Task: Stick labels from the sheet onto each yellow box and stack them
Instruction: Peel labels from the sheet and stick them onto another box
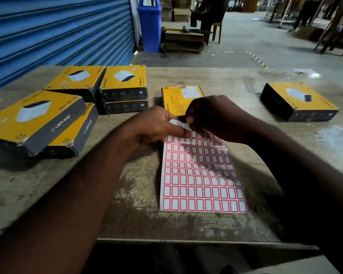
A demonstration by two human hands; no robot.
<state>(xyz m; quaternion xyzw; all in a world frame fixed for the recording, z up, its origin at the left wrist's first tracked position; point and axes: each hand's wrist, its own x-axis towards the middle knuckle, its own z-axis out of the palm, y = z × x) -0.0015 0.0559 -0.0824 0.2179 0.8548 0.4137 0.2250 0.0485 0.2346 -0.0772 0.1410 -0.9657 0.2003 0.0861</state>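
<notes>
White paper sheet (200,178) of red-bordered labels flat on worn wooden table (48,194), top edge lifted. Gripped there by curled fingers of left hand (158,125) (stops sheet dragging during peel). Small white label (179,124) pinched in right hand (210,113), part-peeled. Flat yellow cardboard box (178,97) just beyond, presumably next target.

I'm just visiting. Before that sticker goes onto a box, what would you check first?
1. Sheet steadied: ok; the left hand holds the top corner of the red-bordered paper label sheet.
2. Label peeled free: cannot tell; the small white label is pinched by the right hand at the sheet's top edge, blurred.
3. Target within reach: ok; a flat yellow cardboard box lies just behind both hands.
4. Box not yet labelled: cannot tell; the right hand hides part of its face.
5. Stacking place: ok; a two-high stack of yellow boxes stands at left.
</notes>
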